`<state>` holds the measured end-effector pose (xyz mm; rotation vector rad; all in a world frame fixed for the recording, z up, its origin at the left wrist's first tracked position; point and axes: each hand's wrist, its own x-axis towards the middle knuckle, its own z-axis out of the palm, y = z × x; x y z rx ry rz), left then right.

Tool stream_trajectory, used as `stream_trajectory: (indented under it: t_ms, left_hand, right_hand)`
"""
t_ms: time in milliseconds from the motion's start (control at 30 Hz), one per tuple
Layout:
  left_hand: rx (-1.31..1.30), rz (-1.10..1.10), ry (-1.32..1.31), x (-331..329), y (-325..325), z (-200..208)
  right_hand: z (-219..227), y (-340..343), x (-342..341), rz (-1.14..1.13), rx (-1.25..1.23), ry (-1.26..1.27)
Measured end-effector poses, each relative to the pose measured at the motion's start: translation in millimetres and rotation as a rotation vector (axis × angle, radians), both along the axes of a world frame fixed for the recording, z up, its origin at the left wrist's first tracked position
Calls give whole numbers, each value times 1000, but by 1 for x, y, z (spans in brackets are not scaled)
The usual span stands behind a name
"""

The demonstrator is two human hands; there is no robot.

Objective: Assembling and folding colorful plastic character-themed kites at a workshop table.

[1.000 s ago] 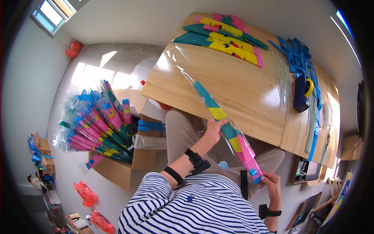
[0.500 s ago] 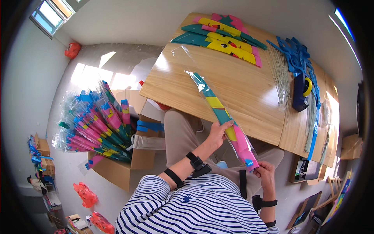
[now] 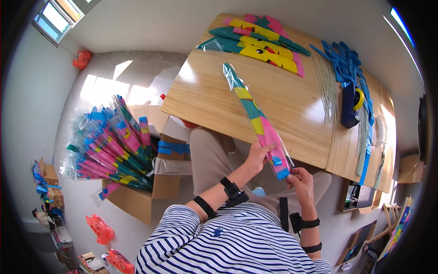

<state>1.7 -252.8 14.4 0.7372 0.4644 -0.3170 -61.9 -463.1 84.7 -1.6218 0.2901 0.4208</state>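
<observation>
A long, narrow roll of teal, yellow and pink cloth (image 3: 252, 109) lies in a clear plastic sleeve, slanting from my lap out over the table. My left hand (image 3: 258, 158) is closed round its pink near part, thumb on top. The fingers of my right hand (image 3: 301, 183) pinch the near end, beside a blue tab (image 3: 283, 174). The far end of the sleeve reaches over the wooden tabletop (image 3: 200, 91). Beyond it several flat folded cloth pieces (image 3: 273, 59) in yellow, teal and pink lie at the table's far edge.
Left of my legs, a cardboard box (image 3: 132, 201) holds many similar bagged rolls (image 3: 114, 146). On the table's right are thin rods (image 3: 325, 91), blue straps (image 3: 342, 59) and a tape dispenser (image 3: 350, 107). Red plastic bags (image 3: 99, 229) lie on the floor.
The bagged roll has moved up and away from me, over the table. My left hand now holds it closer to its near end. My right hand has shifted up and left with that end.
</observation>
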Motion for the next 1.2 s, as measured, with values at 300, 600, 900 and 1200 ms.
stream_trajectory:
  t_ms: [300,600,900,1200]
  left_hand:
    - [-6,11,2,1,7,1]
    - [4,-46,33,-5,6,-2]
    - [-30,-129,3,-6,6,8]
    - [-20,-67,-26,-5,8,11]
  right_hand:
    - [13,-35,-38,82,-40,61]
    - [-6,-15,-18,0,33,-1]
    - [-2,-5,-9,-23,65,9]
    - [1,2,-1,-58,-10,3]
